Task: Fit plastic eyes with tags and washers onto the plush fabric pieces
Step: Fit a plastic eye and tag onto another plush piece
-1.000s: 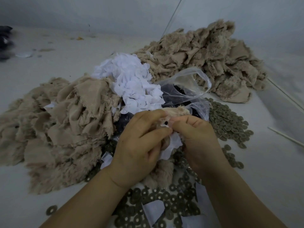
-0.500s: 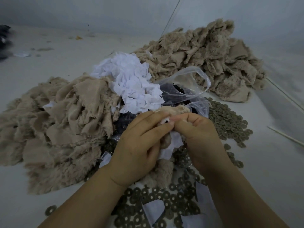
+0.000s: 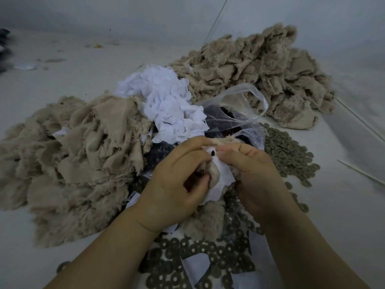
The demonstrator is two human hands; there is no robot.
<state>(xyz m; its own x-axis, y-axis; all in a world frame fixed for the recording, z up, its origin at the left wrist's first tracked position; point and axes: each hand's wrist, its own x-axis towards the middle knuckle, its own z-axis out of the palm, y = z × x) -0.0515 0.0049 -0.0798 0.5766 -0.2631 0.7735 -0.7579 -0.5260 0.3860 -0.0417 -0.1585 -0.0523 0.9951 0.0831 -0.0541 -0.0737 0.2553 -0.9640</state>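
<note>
Between near hands, left hand (image 3: 175,184) and right hand (image 3: 254,174) pinched plush (image 3: 214,174), tag (image 3: 224,178) and eye post (image 3: 213,152); loosened fingers might let the tag slip off.

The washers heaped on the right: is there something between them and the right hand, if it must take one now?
Nothing visible lies between. The right hand pinches the plush piece with its white tag, and the washers lie open just beside it. The clear bag sits behind, not in the way. But the hand is occupied.
</note>
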